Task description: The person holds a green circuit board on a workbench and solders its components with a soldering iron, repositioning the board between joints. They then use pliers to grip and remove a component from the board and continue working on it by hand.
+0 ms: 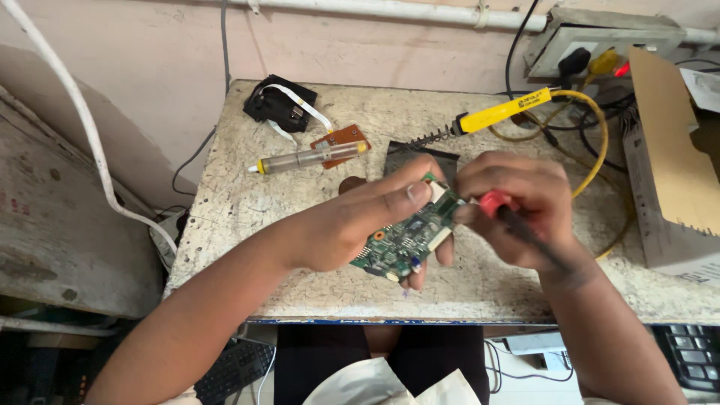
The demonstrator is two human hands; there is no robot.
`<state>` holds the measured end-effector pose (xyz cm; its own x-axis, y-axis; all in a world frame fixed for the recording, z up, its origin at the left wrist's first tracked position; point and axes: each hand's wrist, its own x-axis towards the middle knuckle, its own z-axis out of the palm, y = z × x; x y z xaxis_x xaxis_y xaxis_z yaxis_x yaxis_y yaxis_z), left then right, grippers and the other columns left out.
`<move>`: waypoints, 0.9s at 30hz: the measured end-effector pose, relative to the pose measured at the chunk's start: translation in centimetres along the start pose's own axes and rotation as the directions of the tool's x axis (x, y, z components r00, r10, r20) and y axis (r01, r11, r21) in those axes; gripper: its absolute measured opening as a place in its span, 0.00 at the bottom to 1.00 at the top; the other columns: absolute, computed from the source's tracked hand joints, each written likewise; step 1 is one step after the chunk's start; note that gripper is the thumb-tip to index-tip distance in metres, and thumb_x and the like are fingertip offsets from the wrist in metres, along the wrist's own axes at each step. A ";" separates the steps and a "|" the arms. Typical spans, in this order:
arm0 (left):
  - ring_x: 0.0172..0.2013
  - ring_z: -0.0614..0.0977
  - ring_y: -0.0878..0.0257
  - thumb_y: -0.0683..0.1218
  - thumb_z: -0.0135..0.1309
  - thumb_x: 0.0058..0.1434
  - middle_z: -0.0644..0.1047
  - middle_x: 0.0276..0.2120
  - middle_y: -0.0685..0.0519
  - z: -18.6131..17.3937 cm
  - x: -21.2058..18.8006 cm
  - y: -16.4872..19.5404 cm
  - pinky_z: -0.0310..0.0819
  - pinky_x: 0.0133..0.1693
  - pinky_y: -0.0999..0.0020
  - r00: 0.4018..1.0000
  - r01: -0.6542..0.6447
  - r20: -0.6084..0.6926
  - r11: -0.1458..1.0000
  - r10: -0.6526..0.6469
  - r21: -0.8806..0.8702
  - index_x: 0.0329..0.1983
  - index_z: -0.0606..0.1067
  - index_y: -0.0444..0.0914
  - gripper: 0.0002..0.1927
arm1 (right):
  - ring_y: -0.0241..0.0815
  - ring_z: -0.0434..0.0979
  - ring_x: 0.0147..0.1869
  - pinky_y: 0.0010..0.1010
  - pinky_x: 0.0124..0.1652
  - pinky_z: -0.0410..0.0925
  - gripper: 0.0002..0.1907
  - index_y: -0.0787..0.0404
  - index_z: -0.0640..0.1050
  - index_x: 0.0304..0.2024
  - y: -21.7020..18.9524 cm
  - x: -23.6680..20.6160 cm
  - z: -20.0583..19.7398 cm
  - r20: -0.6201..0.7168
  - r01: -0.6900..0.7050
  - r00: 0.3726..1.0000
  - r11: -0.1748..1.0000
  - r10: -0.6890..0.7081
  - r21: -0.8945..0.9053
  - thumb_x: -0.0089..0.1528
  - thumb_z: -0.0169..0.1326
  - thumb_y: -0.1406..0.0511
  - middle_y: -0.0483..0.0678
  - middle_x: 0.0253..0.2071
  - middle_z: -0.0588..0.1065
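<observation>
Two bare hands are over the worn, speckled stone tabletop (247, 225): one left hand (341, 225) and one right hand (517, 206).

Circuit boards number two: one green rectangular circuit board (409, 240) and one small brown board (341, 140).

There is one red-handled screwdriver with a black shaft (510, 217), one yellow-handled soldering iron (495, 114) and one clear tube-shaped desoldering pump with yellow ends (309, 157).

One black module with a white ribbon cable (279, 105) lies at the back, and one flat dark square pad (409, 159).

One cardboard box (671, 150) stands at the right edge.

Two dark keyboards show below the tabletop: one (232, 369) at lower left, one (694, 356) at lower right.
</observation>
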<state>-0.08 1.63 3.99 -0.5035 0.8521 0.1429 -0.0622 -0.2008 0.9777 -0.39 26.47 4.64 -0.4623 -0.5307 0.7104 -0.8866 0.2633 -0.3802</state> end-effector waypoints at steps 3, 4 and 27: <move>0.34 0.86 0.56 0.73 0.39 0.65 0.81 0.42 0.40 -0.2 0.5 0.0 0.86 0.36 0.58 0.999 -0.014 -0.030 0.997 0.016 0.077 0.61 0.60 0.37 0.39 | 0.39 0.77 0.33 0.29 0.34 0.69 0.05 0.66 0.76 0.33 0.3 -1.1 0.4 -0.007 -0.066 0.998 0.997 0.066 0.038 0.60 0.59 0.70 0.50 0.32 0.76; 0.34 0.87 0.56 0.75 0.39 0.63 0.81 0.42 0.39 -0.3 0.6 0.0 0.88 0.37 0.57 0.999 -0.027 -0.036 0.994 0.031 0.108 0.59 0.61 0.36 0.41 | 0.38 0.76 0.31 0.29 0.33 0.68 0.04 0.65 0.75 0.33 0.5 -1.6 0.6 -0.020 -0.094 0.995 0.993 0.096 0.077 0.61 0.58 0.71 0.49 0.31 0.75; 0.63 0.75 0.60 0.81 0.34 0.66 0.72 0.62 0.43 1.2 -0.5 1.3 0.73 0.65 0.64 0.789 -0.465 -0.182 0.764 0.586 0.446 0.74 0.57 0.29 0.56 | 0.45 0.78 0.42 0.33 0.37 0.70 0.07 0.62 0.72 0.42 -0.5 -1.6 1.3 -0.219 -0.132 0.976 0.745 -0.019 -0.653 0.70 0.59 0.69 0.54 0.43 0.75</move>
<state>1.17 1.50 5.39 -0.5907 0.4668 0.6582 0.5713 -0.3340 0.7497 0.76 26.11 2.93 -0.4370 -0.3465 0.8300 -0.6096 0.7926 0.0099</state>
